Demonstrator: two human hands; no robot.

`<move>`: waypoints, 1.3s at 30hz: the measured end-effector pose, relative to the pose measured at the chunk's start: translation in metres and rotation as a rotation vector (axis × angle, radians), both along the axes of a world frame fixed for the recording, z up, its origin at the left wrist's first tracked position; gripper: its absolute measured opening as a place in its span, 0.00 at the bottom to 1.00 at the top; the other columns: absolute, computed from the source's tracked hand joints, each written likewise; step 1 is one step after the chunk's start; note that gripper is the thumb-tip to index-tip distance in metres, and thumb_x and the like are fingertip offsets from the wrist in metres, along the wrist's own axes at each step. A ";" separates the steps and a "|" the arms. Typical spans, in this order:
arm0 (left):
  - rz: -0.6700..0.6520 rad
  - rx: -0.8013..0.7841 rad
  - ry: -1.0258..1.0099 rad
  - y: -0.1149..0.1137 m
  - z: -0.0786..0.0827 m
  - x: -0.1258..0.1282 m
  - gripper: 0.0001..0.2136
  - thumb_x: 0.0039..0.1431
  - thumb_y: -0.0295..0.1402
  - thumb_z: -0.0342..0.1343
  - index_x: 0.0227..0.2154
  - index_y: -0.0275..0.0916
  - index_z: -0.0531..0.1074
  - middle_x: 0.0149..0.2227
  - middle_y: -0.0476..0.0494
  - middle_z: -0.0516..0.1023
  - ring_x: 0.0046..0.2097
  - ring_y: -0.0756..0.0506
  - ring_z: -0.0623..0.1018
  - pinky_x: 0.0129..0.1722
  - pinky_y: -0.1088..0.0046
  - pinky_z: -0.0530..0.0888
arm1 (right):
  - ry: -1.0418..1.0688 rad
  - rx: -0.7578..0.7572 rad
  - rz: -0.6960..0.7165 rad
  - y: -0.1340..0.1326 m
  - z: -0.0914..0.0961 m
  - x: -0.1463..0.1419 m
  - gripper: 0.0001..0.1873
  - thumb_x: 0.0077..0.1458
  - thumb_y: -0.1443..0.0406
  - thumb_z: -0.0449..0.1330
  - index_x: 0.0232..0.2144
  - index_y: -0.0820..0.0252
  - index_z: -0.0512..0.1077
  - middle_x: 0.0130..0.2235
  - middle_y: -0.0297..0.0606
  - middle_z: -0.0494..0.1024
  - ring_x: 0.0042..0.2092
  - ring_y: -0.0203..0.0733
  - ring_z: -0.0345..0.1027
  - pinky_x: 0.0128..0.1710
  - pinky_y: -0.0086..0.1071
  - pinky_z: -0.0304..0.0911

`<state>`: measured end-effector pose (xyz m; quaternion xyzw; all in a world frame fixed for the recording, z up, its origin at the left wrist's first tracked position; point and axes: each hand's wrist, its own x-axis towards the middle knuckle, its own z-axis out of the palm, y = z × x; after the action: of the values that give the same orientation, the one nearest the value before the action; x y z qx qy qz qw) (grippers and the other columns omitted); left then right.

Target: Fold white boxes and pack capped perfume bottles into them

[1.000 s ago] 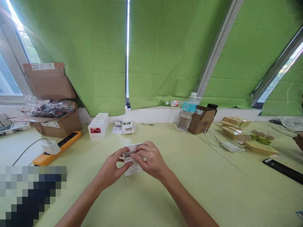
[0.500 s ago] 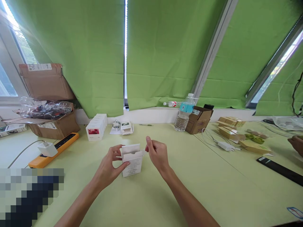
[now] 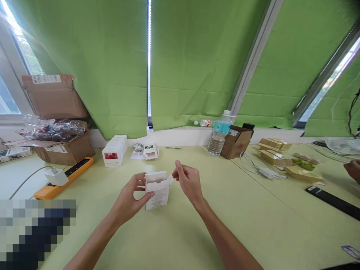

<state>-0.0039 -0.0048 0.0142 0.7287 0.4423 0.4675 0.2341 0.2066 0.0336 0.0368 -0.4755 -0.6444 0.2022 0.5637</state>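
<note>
A small white cardboard box (image 3: 156, 198) stands upright on the pale green table, its top open and flaps raised, with fine print on the front. My left hand (image 3: 134, 193) grips its left side, the thumb on the printed face and the fingers round the back. Just right of the box, my right hand (image 3: 188, 180) is closed with the thumb up, its fingertips at the outward-tilted right side flap. Those fingertips are partly hidden, so I cannot make out whether they pinch the flap.
A row of white boxes (image 3: 114, 152) stands behind to the left, near an orange power strip (image 3: 66, 178) and an open carton (image 3: 66, 148). A water bottle (image 3: 219, 135) and a brown box (image 3: 237, 141) are behind right. Another person's hand (image 3: 353, 170) shows at the right edge.
The box's right side flap now tilts up and outward. My right hand has turned slightly at it, while my left hand keeps its grip on the box.
</note>
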 end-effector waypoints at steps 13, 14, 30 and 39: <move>-0.002 0.089 0.035 -0.003 0.004 0.000 0.14 0.59 0.37 0.51 0.49 0.47 0.67 0.54 0.44 0.66 0.43 0.47 0.76 0.40 0.65 0.79 | -0.213 0.067 0.254 -0.008 0.008 0.000 0.20 0.56 0.54 0.54 0.24 0.62 0.76 0.18 0.32 0.65 0.21 0.32 0.52 0.20 0.28 0.49; -0.002 0.089 0.036 -0.003 0.004 0.000 0.14 0.59 0.37 0.51 0.49 0.47 0.67 0.55 0.43 0.66 0.43 0.47 0.75 0.40 0.65 0.79 | -0.227 0.064 0.268 -0.007 0.007 0.000 0.20 0.56 0.55 0.54 0.24 0.62 0.76 0.18 0.31 0.65 0.21 0.32 0.51 0.20 0.28 0.48; -0.029 -0.007 -0.028 0.000 0.006 -0.001 0.08 0.61 0.37 0.50 0.39 0.43 0.70 0.46 0.46 0.71 0.43 0.48 0.73 0.40 0.71 0.76 | -0.337 0.103 0.294 -0.003 -0.001 0.006 0.15 0.55 0.58 0.56 0.29 0.62 0.77 0.16 0.27 0.59 0.20 0.30 0.48 0.21 0.26 0.48; 0.031 -0.126 -0.106 0.003 0.006 -0.001 0.09 0.58 0.40 0.53 0.38 0.43 0.71 0.39 0.48 0.74 0.39 0.48 0.73 0.40 0.71 0.74 | -0.240 -0.025 0.317 0.001 0.001 0.010 0.14 0.54 0.56 0.58 0.32 0.62 0.73 0.17 0.25 0.56 0.20 0.30 0.47 0.21 0.26 0.48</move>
<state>-0.0053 -0.0018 0.0199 0.6798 0.4691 0.4803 0.2951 0.2171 0.0349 0.0380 -0.3956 -0.7711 0.2384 0.4382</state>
